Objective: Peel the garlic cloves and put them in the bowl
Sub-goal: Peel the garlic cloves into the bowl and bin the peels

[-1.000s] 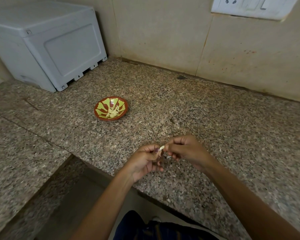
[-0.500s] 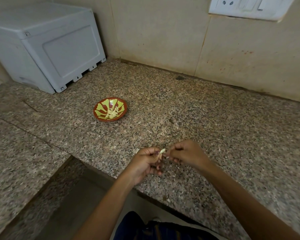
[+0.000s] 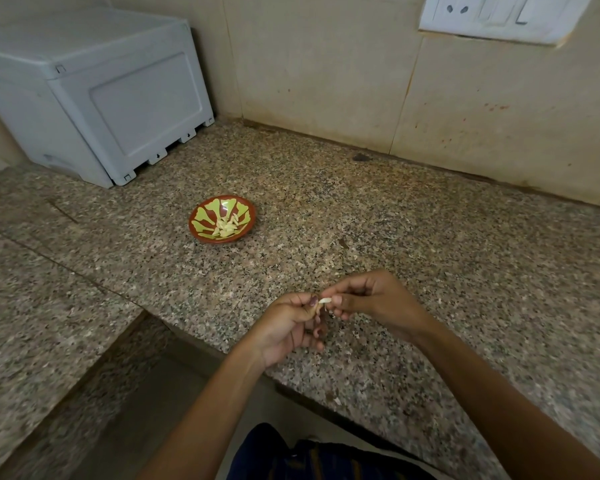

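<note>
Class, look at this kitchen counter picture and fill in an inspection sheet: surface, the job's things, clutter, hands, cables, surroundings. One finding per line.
Surface: speckled granite counter, with a lower granite slab to the left.
Job's things: garlic clove held between both hands; painted bowl holding pale peeled cloves, standing apart from the hands.
Clutter: small pale flecks, perhaps skin, on the counter near the hands.
Hands: left hand and right hand both pinch the clove above the counter's front edge.
Cables: nothing seen.
Surroundings: grey plastic box in the corner; wall switchboard; stained tiled wall.

Speckled polished granite counter, glossy glazed bowl, matt plastic box
</note>
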